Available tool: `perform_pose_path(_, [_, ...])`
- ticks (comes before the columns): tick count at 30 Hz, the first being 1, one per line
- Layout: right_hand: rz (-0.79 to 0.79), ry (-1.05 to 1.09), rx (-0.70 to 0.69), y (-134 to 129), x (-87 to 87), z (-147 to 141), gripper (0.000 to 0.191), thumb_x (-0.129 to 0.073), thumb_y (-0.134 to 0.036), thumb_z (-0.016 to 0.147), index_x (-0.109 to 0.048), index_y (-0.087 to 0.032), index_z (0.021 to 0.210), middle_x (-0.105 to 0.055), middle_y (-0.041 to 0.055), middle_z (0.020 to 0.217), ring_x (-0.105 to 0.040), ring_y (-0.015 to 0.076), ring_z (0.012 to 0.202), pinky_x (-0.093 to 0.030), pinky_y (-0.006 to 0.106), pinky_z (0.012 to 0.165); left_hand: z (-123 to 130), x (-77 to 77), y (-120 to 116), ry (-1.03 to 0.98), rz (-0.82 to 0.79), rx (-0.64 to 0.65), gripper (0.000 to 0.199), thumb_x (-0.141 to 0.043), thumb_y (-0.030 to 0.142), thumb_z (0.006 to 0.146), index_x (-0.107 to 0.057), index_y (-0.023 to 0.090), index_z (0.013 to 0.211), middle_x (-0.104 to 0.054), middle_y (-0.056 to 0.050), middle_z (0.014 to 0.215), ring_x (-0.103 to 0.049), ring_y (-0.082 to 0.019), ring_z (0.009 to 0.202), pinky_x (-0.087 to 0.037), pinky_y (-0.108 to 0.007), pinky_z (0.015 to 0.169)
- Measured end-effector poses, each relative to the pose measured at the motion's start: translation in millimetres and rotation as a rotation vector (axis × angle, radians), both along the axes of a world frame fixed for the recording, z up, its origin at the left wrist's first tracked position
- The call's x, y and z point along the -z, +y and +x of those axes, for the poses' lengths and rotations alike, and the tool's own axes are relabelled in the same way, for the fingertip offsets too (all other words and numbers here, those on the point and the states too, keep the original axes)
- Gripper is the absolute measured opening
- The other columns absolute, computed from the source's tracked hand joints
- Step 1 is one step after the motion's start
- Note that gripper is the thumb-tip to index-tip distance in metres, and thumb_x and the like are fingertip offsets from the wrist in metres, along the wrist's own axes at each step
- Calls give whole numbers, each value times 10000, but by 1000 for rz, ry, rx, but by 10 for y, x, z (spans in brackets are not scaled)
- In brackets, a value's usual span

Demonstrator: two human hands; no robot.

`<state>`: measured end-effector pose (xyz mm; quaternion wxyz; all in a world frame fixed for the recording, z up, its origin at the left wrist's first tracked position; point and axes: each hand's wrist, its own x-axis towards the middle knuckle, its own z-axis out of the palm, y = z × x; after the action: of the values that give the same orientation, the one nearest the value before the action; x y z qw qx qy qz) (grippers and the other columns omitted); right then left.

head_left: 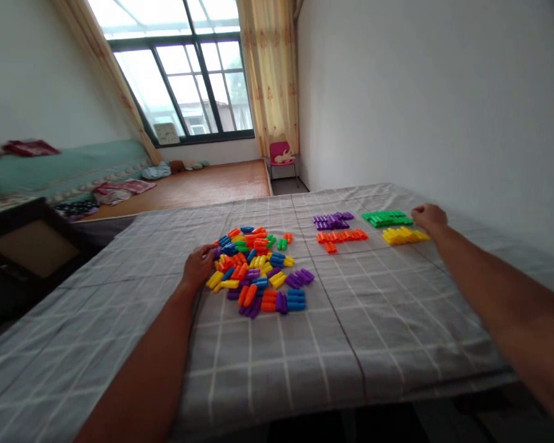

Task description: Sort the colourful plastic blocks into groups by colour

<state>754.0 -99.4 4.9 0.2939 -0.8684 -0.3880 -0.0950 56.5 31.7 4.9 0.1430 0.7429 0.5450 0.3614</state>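
Observation:
My left hand (199, 266) is at the left edge of a loose pile of colourful plastic building pieces (247, 261), which look like short joined tubes. Its fingertips close on a purple plastic piece (217, 252) at the pile's edge. On the right, my right hand (430, 216) is curled beside the right end of a green group of pieces (386, 218); whatever its fingers hold is hidden. Just below it lies a yellow group (405, 235). A purple group (332, 220) and an orange group (341, 237) lie between the pile and my right hand.
A grey checked cloth (277, 363) covers the surface under the pieces. The white wall (420, 92) borders it on the right. Beyond are a low wooden platform (212, 181), a pink chair (281, 152) and a window. A dark cabinet (23, 258) stands at the left.

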Motion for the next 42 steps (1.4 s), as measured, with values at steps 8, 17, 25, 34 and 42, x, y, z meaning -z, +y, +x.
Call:
perform_pose_path(8, [98,-7,-425,384,-583,-1574,227,-537,-217,825,-677,-180,999,-713,85,903,-652,197,776,-478,322,743,219,-31,-116,-51,12,317,453,-496,482,844,-691,166,1104,-683,-101,1127,-607,-228,1065,-469,-339,937])
perform_pose_path(17, [4,-145,-1236,760,-494,-4000,294,-567,-168,803,-664,-167,1081,-697,75,1068,-637,175,860,-490,311,823,169,-22,-97,-50,56,219,384,-457,431,863,-712,161,764,-684,-57,833,-608,-184,848,-466,-301,818])
perform_pose_path(25, [-205,-279,-1168,1006,-478,-4664,329,-630,-229,789,-673,-257,1113,-713,60,1021,-605,248,1009,-484,369,855,86,30,-5,-130,98,107,359,-415,349,891,-721,164,906,-712,-70,962,-597,-189,994,-430,-315,927])
perform_pose_path(34, [99,842,-1115,777,-563,-3702,249,-513,-262,858,-592,-236,1093,-639,22,907,-625,129,783,-566,280,651,70,-15,-13,-79,41,93,409,-406,417,875,-718,164,947,-712,-74,1014,-603,-199,1001,-437,-300,927])
perform_pose_path(42, [476,943,-802,368,-656,-1955,369,-767,-319,642,-615,-219,963,-588,-12,864,-579,100,761,-547,271,736,34,-90,-27,19,2,48,488,-399,503,827,-720,162,967,-714,-78,1054,-619,-223,997,-462,-297,907])
